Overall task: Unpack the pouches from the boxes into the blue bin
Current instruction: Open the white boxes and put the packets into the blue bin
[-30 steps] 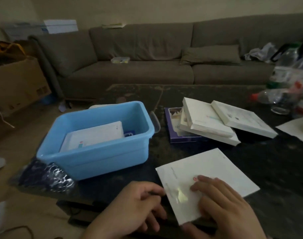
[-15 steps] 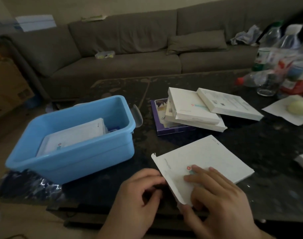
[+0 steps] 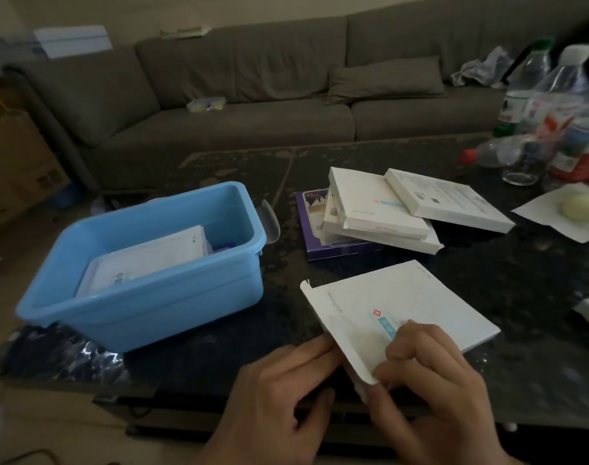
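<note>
Box [image 3: 400,313] flap lifted further since earlier; right hand [image 3: 430,380] pinches flap corner, left hand [image 3: 279,391] grip holds near edge on table [image 3: 487,273]; steady box, slide pouch toward bin [image 3: 145,313].

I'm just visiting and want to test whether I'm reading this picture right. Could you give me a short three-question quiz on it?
1. True or false: the blue bin already holds white pouches.
2. Which hand rests on top of the white box nearest the person? A left hand B right hand
3. Fill in: under the stack of white boxes lies a ____ box.

Key: 1 true; 2 B; 3 purple.
</note>
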`<action>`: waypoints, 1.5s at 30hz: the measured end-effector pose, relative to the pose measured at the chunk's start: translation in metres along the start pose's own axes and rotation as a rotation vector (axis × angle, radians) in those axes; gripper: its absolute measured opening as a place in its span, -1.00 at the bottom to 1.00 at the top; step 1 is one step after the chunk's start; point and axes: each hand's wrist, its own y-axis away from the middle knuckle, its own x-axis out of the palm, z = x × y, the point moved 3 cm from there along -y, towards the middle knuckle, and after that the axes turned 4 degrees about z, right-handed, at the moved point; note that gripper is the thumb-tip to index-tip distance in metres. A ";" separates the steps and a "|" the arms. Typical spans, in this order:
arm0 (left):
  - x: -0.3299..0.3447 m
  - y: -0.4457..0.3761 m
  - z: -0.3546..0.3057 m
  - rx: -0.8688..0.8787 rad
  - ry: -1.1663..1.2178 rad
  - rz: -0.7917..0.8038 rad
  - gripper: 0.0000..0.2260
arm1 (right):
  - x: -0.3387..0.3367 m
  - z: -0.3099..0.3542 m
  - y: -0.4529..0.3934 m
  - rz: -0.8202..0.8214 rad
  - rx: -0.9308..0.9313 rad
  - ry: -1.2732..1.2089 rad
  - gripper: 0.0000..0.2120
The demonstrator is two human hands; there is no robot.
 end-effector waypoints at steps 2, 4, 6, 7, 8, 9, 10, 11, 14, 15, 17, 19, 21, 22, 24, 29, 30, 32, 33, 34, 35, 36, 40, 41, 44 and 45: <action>0.002 -0.002 -0.005 0.021 -0.086 0.058 -0.44 | -0.005 0.000 -0.002 -0.020 0.018 -0.029 -0.72; 0.006 -0.007 -0.012 0.074 -0.195 0.114 -0.49 | -0.007 0.000 -0.002 -0.026 0.017 -0.046 -0.77; 0.009 -0.011 -0.017 0.134 -0.238 0.101 -0.61 | -0.006 0.001 -0.001 -0.038 0.006 -0.061 -0.73; 0.011 -0.012 -0.017 0.156 -0.237 0.069 -0.67 | -0.006 0.001 0.000 -0.044 0.005 -0.068 -0.69; 0.012 -0.013 -0.017 0.175 -0.235 0.029 -0.73 | -0.005 0.001 0.000 -0.049 0.008 -0.073 -0.66; 0.013 -0.013 -0.016 0.193 -0.237 -0.015 -0.78 | -0.005 0.002 0.001 -0.052 0.015 -0.076 -0.64; 0.014 -0.013 -0.014 0.205 -0.242 -0.062 -0.82 | -0.005 0.003 0.001 -0.057 0.023 -0.080 -0.63; 0.014 -0.012 -0.012 0.209 -0.244 -0.114 -0.83 | -0.007 0.004 0.001 -0.060 0.031 -0.087 -0.63; 0.008 -0.005 -0.008 0.229 -0.247 -0.274 -0.80 | -0.008 0.005 -0.002 -0.044 0.055 -0.104 -0.69; 0.006 -0.003 -0.007 0.252 -0.254 -0.310 -0.82 | -0.009 0.005 -0.002 -0.044 0.059 -0.110 -0.74; 0.000 0.003 -0.006 0.299 -0.254 -0.375 -0.90 | -0.010 0.005 -0.004 -0.042 0.082 -0.128 -0.74; -0.006 0.010 -0.003 0.321 -0.291 -0.476 -0.87 | -0.011 0.007 -0.005 -0.044 0.102 -0.156 -0.67; -0.013 0.017 0.000 0.324 -0.327 -0.581 -0.83 | -0.011 0.007 -0.005 -0.043 0.102 -0.144 -0.74; -0.017 0.021 0.001 0.313 -0.338 -0.625 -0.82 | -0.010 0.005 -0.005 -0.029 0.103 -0.130 -0.79; -0.028 0.025 -0.001 0.265 -0.348 -0.699 -0.81 | -0.009 0.002 -0.005 0.019 0.080 -0.115 -0.83; -0.073 0.018 -0.015 0.084 -0.098 -0.709 -0.96 | -0.003 0.000 -0.007 0.252 0.009 -0.092 -0.79; -0.084 0.017 -0.017 0.005 -0.075 -0.711 -0.94 | 0.000 -0.005 -0.010 0.311 -0.001 -0.052 -0.81; -0.103 0.012 -0.019 -0.189 0.010 -0.730 -0.93 | -0.003 -0.015 -0.007 0.349 0.119 -0.233 -0.85; -0.109 0.011 -0.020 -0.289 0.096 -0.755 -0.92 | -0.008 -0.009 -0.009 0.391 0.247 -0.430 -0.73; -0.114 0.009 -0.019 -0.390 0.215 -0.796 -0.91 | -0.013 0.005 -0.012 0.400 0.382 -0.582 -0.54; -0.117 0.007 -0.018 -0.494 0.363 -0.834 -0.90 | -0.011 0.023 -0.016 0.359 0.404 -0.677 -0.37; -0.117 0.006 -0.015 -0.589 0.518 -0.853 -0.87 | -0.007 0.041 -0.023 0.376 0.424 -0.796 -0.22; -0.121 0.007 -0.002 -0.780 0.846 -0.787 -0.91 | 0.013 0.073 -0.055 0.440 0.850 -1.060 -0.29; -0.125 0.009 0.001 -0.816 0.867 -0.754 -0.88 | 0.015 0.074 -0.064 0.443 0.888 -1.043 -0.49; -0.139 0.021 0.011 -0.825 0.995 -0.651 -0.77 | 0.023 0.074 -0.088 0.438 0.957 -0.941 -0.71; -0.142 0.025 0.014 -0.809 1.105 -0.643 -0.72 | 0.027 0.075 -0.095 0.454 0.962 -0.922 -0.73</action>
